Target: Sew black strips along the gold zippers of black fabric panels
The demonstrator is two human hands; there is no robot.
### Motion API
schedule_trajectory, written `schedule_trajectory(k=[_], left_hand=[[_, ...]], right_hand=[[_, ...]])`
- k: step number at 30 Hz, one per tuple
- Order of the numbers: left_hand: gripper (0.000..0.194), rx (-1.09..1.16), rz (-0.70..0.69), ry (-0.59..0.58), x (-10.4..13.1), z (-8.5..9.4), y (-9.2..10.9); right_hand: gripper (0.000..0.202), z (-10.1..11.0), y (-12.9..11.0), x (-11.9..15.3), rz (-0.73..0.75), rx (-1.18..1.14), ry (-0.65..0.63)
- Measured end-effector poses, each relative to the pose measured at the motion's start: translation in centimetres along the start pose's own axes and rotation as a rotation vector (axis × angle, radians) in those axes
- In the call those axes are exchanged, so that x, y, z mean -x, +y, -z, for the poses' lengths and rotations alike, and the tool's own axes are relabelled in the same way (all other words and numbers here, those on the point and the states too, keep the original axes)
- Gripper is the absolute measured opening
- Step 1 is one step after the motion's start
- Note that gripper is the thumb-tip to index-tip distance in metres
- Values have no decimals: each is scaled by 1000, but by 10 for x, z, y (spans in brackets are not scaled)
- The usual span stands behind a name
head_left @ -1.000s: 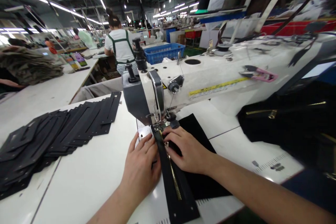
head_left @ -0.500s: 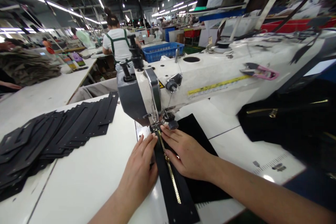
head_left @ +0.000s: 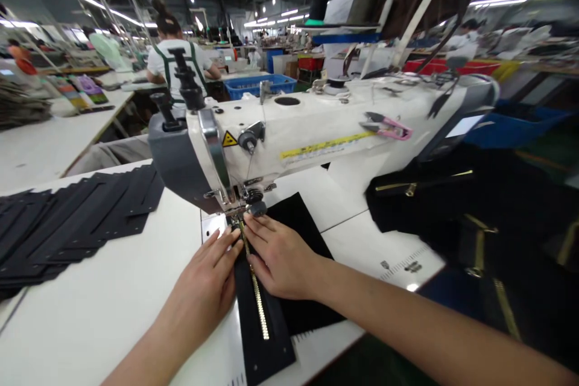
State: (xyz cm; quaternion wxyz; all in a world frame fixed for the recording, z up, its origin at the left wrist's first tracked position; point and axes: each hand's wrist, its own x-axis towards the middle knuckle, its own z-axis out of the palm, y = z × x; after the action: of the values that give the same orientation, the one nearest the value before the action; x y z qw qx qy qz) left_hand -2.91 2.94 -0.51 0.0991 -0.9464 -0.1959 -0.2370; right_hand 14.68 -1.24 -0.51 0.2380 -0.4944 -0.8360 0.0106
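Observation:
A black strip with a long slot [head_left: 271, 357] lies under the presser foot of a white sewing machine [head_left: 312, 136]. Brass zipper teeth [head_left: 259, 307] show through the slot. My left hand [head_left: 203, 280] rests on the strip's left edge near the foot, fingers stretched out. On the other side, my right hand [head_left: 284, 258] lies flat, its fingertips close to the foot and its thumb beside the zipper. Beneath the strip and my right hand spreads a larger black fabric piece [head_left: 310, 315]. The needle's tip cannot be made out.
Several slotted black strips [head_left: 90, 217] overlap at the left. Black pieces with brass zippers [head_left: 452, 217] are heaped at the right. Pink-handled thread snips [head_left: 391, 128] rest against the machine arm. Behind stand a blue basket [head_left: 260, 85] and a person in a white shirt [head_left: 178, 69].
The view has turned to the right, so the machine and hands appear farther left. The strip has slid slightly forward under the foot, with both hands still on it.

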Motion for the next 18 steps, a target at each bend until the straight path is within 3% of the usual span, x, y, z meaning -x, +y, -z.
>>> schedule_trajectory(k=[12,18], left_hand=[[38,39,106,-107,-5,8,6],[40,63,129,-136,-6,5,0]], right_hand=[[46,-1,2,0,11,-26,4],[42,-2,6,-8,57,5,37]])
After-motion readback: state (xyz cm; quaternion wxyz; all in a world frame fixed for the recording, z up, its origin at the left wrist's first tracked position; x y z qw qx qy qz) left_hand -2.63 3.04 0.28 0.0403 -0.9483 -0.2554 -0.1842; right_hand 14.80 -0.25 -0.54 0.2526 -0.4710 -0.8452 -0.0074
